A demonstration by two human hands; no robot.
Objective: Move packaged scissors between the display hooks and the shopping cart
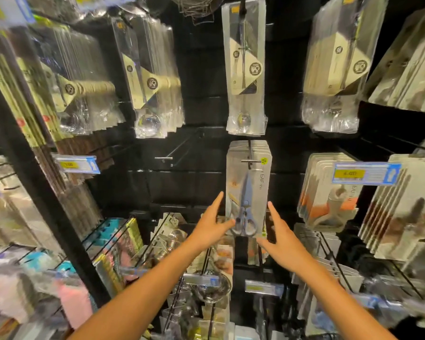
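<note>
A stack of packaged scissors (248, 190) in grey cards hangs on a display hook (250, 161) in the middle of the black wall. The front pack shows blue-grey scissors with pale handles. My left hand (212, 224) is at the pack's lower left edge, fingers spread and the thumb touching its front near the handles. My right hand (281, 235) is just beside the pack's lower right edge, fingers apart, holding nothing. The shopping cart is out of view.
An empty hook (163, 158) juts out left of the scissors. Packs of spoons (246, 69) hang above, and grey packs with orange tools (326, 192) to the right. Blue price tags (366, 173) stick out. Wire racks of small goods (172, 244) sit below my arms.
</note>
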